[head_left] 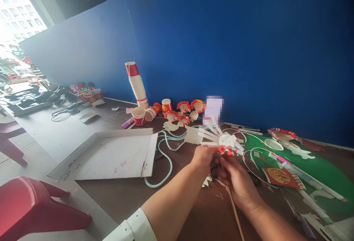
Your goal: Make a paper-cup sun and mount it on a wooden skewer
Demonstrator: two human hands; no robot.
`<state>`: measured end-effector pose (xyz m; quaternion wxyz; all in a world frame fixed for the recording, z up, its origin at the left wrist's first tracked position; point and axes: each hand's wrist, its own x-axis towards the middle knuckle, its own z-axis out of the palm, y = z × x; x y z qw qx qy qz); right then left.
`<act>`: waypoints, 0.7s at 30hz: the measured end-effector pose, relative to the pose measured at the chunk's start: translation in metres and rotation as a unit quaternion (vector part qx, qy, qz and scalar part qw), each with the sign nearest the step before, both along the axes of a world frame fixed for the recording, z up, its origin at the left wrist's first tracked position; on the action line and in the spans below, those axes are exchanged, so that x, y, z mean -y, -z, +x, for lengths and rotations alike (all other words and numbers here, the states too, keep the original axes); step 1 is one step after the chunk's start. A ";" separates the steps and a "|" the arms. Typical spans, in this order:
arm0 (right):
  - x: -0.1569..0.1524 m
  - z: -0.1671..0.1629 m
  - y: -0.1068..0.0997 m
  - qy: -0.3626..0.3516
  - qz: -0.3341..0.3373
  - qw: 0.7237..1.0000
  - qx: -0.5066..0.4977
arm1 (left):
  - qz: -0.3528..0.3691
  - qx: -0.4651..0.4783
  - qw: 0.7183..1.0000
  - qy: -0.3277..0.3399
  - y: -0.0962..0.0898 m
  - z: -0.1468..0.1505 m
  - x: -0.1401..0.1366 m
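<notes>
Both hands meet over a paper cup (226, 141) cut into strips, its white round base marked with a small drawn face. Some strips fan out white; the near ones are rolled into red curls. My left hand (205, 157) is closed, pinching the cup's near edge at the red curls. My right hand (235, 177) is closed beside it, its fingertips at the curls. From its grasp a thin wooden stick (234, 211) runs down toward me; its upper end is hidden by the fingers. A black looped handle (214, 171), perhaps of scissors, shows partly beneath the hands.
Finished curled-cup figures (184, 107) lean by the blue partition (221, 49). Left of them rises a stack of cups (136, 86). A white box lid (110, 160) and a pale cable (170, 167) lie left; a green sheet (329, 171) with pens and scraps, right. A red stool (19, 204) stands front left.
</notes>
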<state>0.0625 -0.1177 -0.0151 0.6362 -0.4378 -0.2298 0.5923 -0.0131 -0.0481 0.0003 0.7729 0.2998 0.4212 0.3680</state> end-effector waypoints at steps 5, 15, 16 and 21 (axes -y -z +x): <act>-0.001 -0.001 -0.002 -0.004 0.016 1.000 -0.018 | 0.018 0.003 1.000 -0.001 0.000 0.001 0.000; -0.004 0.002 -0.002 0.019 0.008 0.999 -0.040 | 0.040 -0.005 0.999 0.025 0.007 0.003 0.002; -0.004 0.003 -0.001 0.023 0.006 0.999 -0.042 | 0.047 -0.011 0.999 0.020 0.006 0.003 0.002; -0.008 0.011 0.002 0.032 0.004 0.999 -0.043 | 0.006 -0.031 0.999 0.012 -0.003 0.001 0.003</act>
